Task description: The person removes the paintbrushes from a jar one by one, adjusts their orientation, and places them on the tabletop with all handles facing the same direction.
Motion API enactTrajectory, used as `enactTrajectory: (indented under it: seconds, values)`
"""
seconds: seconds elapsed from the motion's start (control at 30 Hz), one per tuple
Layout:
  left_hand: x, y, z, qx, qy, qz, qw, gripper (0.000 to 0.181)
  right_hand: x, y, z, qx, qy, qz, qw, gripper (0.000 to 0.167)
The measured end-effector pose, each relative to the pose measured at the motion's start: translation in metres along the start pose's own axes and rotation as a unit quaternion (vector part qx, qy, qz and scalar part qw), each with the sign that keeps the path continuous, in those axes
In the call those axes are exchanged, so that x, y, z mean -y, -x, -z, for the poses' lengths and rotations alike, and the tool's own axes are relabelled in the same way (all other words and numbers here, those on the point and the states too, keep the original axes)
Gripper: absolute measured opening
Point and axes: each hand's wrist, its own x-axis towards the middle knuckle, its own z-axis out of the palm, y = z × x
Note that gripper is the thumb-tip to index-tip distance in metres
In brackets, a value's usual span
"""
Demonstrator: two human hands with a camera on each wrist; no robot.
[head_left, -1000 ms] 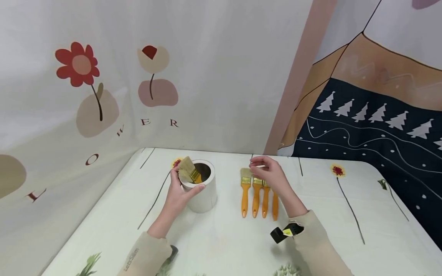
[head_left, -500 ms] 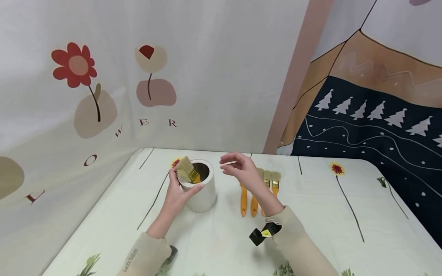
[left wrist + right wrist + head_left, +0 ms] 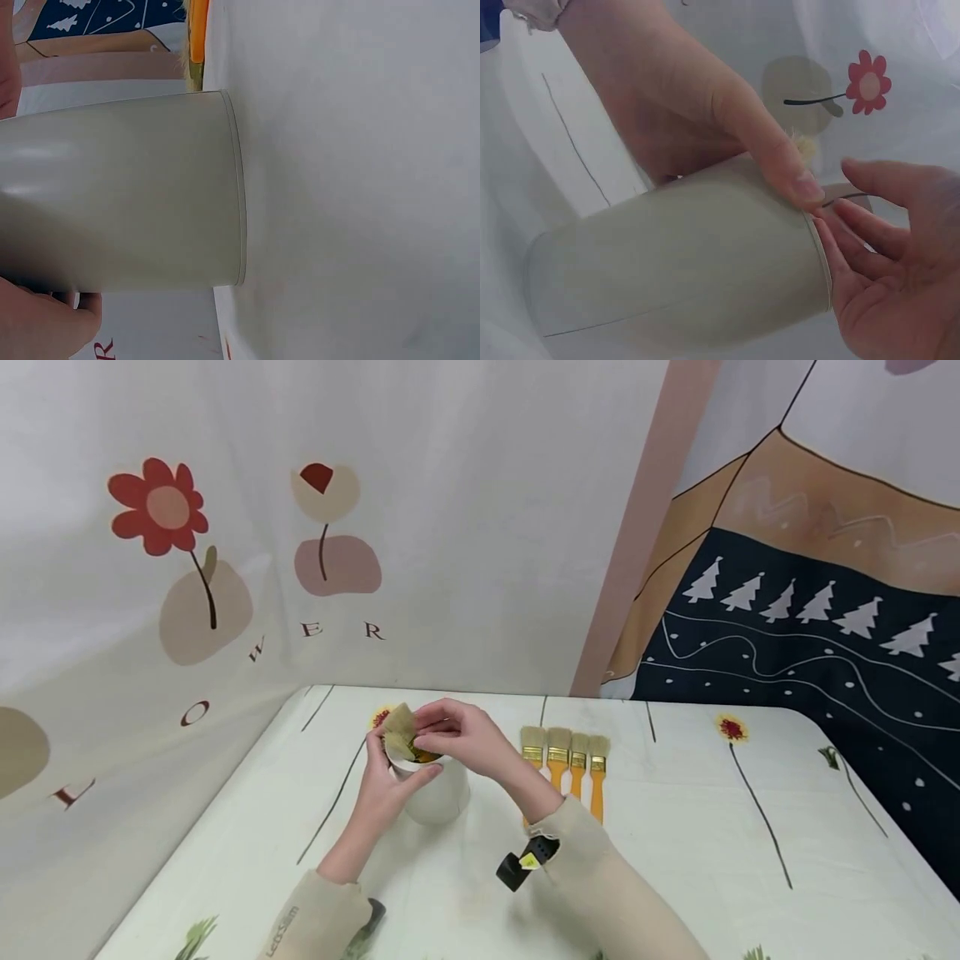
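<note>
A white cylindrical container [image 3: 438, 799] stands upright on the table, and my left hand [image 3: 384, 787] grips it near the rim, thumb on the near side. Pale bristles [image 3: 400, 722] of paintbrushes lean out of its mouth, over the left edge. My right hand [image 3: 471, 742] is at the mouth, its fingertips by these bristles. In the right wrist view, the right hand [image 3: 907, 277] has a gap between thumb and fingers, with no brush visible there. The brush handles are hidden inside the container [image 3: 682, 255]. The left wrist view shows mostly the container's smooth wall [image 3: 127, 187].
Several paintbrushes [image 3: 558, 742] with orange handles lie in a row right of the container, partly behind my right forearm. The table has a white flower-print cloth [image 3: 705, 802]. A printed curtain [image 3: 480, 552] hangs along the back and left.
My right hand has moved left from above the row of brushes to the container's mouth. The left hand keeps its grip, and the container stays in place.
</note>
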Motion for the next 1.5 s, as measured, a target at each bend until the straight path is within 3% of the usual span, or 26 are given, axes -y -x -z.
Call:
enactTrajectory:
  seconds: [0.23,0.4,0.5,0.83,1.0,1.2,1.5]
  values:
    - [-0.002,-0.001,0.000,0.002,-0.001,-0.004,1.0000,0.085,0.011,-0.009,-0.002,0.066,0.122,-0.025,0.9900,0.032]
    - [-0.004,-0.002,0.000,0.004,-0.001,-0.007,1.0000,0.084,0.016,-0.012,-0.002,0.076,0.202,-0.023,0.9762,0.028]
    - [-0.005,-0.003,0.001,0.005,-0.003,-0.005,1.0000,0.086,0.016,-0.013,-0.004,0.071,0.216,-0.019,0.9737,0.024]
    - [0.002,0.002,0.003,-0.005,-0.006,0.012,0.9999,0.090,0.005,-0.011,-0.007,0.070,0.167,0.000,0.9835,0.011]
    - [0.004,0.008,0.004,-0.008,-0.011,0.017,0.9998,0.089,-0.003,-0.010,-0.010,0.063,0.095,0.003,0.9935,0.011]
    - [0.002,0.007,0.001,-0.003,-0.016,-0.001,0.9999,0.091,-0.009,-0.005,-0.006,0.029,0.007,0.010,0.9995,0.015]
    - [0.000,0.002,-0.002,-0.005,-0.022,0.000,0.9998,0.092,0.001,0.007,0.009,-0.024,0.033,0.063,0.9972,0.014]
